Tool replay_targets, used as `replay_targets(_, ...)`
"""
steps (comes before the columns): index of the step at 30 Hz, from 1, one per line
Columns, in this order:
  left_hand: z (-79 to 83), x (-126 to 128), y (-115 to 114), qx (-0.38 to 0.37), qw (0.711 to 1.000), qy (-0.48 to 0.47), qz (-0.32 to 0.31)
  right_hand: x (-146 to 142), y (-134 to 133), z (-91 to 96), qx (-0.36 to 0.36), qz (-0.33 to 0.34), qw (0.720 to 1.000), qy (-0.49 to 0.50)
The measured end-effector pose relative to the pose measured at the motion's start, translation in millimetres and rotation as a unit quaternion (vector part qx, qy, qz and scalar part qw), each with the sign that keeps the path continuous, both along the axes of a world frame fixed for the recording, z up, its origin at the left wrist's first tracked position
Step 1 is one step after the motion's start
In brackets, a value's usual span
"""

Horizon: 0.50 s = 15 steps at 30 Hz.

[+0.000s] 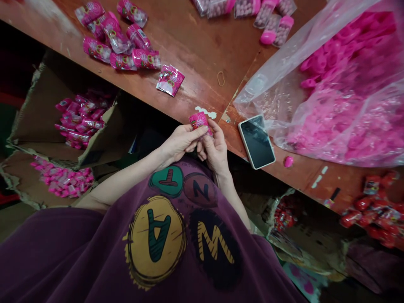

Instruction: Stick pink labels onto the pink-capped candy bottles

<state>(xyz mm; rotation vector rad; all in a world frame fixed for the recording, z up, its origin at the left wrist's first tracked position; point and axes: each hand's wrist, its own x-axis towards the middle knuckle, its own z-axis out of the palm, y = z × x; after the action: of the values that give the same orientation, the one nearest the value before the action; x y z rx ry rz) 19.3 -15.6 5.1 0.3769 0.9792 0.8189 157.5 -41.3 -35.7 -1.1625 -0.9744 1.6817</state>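
Note:
Close to the table's front edge, both hands meet on a pink printed wrapper. My left hand pinches it from the left, thumb across its lower part. My right hand grips it from the right with thumb and bent fingers. Whether a bottle sits inside the wrapper cannot be made out, since the fingers cover its lower end. A flat stack of similar pink wrappers lies on the table up and left of the hands. Farther left lie several wrapped candy bottles.
Clear candy bottles with pink caps lie at the back. A plastic bag of pink parts covers the right side, beside a phone. Cardboard boxes of pink packs stand below left. Red items lie lower right.

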Motion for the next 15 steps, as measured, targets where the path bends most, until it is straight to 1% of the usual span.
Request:
replay_targets(3,-2.8,4,-3,0.007,1.000,0.011,0.003,-7,0,1.3,-0.009,0.007,1.000,-0.001)
replay_targets(5,0.5,-9,-3,0.012,1.000,0.019,0.008,-9,1,5.2,-0.014,0.033,0.999,-0.013)
replay_targets(6,3.6,-23,-3,0.014,0.999,0.028,0.029,-10,2,6.9,-0.008,0.053,0.998,-0.023)
replay_targets(7,7.4,-43,-3,0.015,0.996,0.043,0.073,-10,5,8.1,0.005,0.073,0.997,-0.035)
replay_targets(8,11.4,-68,-5,0.011,0.987,0.065,0.143,-10,10,8.6,0.026,0.089,0.994,-0.052)
replay_targets(9,15.1,-96,-8,0.007,0.968,0.093,0.233,-11,17,8.7,0.054,0.094,0.991,-0.075)
replay_targets(10,17.9,-124,-12,-0.010,0.932,0.128,0.340,-13,27,8.6,0.090,0.086,0.986,-0.109)
replay_targets(11,19.0,-151,-17,-0.036,0.889,0.162,0.427,-16,38,8.6,0.131,0.072,0.977,-0.152)
replay_targets(12,18.3,-172,-22,-0.054,0.859,0.187,0.473,-21,52,8.6,0.179,0.056,0.962,-0.200)
replay_targets(13,15.4,-187,-26,-0.076,0.842,0.202,0.495,-27,66,8.6,0.230,0.046,0.940,-0.249)
replay_targets(14,10.7,-192,-29,-0.093,0.834,0.209,0.502,-35,82,8.4,0.278,0.040,0.913,-0.296)
replay_targets(15,4.8,-189,-30,-0.103,0.836,0.207,0.498,-44,97,7.9,0.320,0.044,0.883,-0.340)
